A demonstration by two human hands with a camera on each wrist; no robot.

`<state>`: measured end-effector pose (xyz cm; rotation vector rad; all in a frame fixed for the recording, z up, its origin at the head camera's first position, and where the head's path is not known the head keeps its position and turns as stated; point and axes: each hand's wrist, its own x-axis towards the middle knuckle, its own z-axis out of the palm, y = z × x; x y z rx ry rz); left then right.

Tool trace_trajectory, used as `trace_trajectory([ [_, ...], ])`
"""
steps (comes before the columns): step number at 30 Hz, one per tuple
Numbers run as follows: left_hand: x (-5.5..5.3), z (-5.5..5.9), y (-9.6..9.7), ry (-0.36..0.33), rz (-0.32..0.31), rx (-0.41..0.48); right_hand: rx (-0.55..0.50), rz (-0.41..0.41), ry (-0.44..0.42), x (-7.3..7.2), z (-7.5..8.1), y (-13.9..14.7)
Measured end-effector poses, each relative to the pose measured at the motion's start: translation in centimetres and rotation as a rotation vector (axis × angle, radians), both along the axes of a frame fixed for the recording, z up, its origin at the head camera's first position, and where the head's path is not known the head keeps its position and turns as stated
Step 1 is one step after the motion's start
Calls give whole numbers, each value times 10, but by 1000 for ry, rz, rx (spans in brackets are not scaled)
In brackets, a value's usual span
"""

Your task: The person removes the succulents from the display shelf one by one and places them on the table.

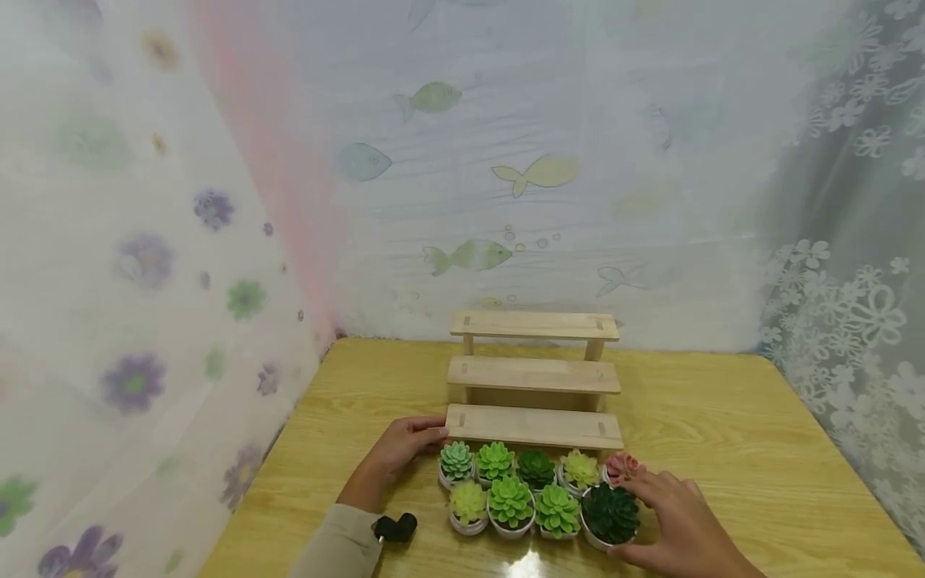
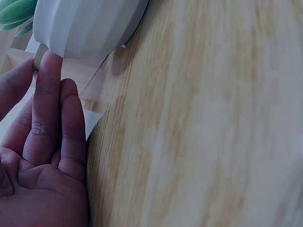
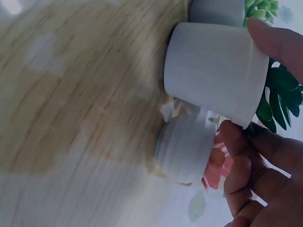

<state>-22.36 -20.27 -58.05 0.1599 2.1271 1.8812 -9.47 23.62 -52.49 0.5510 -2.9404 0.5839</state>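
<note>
A three-tier wooden shelf (image 1: 533,425) stands on the table. At the left end of its lowest board my left hand (image 1: 403,446) pinches the edge between thumb and finger; the left wrist view shows the board's tip (image 2: 40,53) between them, beside a white ribbed pot (image 2: 90,28). My right hand (image 1: 675,518) grips the rim of a white pot (image 3: 213,71) with a dark green succulent (image 1: 611,512), thumb on one side and fingers on the other. Just behind is a pink succulent (image 1: 623,467) in a ribbed pot (image 3: 187,149), partly covered by my fingers in the head view.
Several green and yellow potted succulents, among them a bright green one (image 1: 511,499) and a yellow one (image 1: 468,501), stand in two rows before the shelf. A black object (image 1: 396,527) is near my left sleeve. A fish-patterned curtain (image 1: 549,241) hangs behind the table (image 1: 723,417).
</note>
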Motion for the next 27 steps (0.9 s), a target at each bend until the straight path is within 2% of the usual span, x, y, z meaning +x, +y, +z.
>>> trace_trajectory([
  [5,-1,0,0,-1,-11,-5,-37,-7,-44,4,-3,-1],
  [10,-3,0,-2,2,4,-19,-65,-36,-73,6,-4,-5],
  [17,-1,0,-5,-12,17,-12,-141,-37,-192,2,-1,-6],
  [22,0,-3,-6,-9,20,-9,-172,-72,-237,3,0,-8],
  [27,2,-2,-3,-7,18,-14,-177,-90,-259,3,0,-8],
])
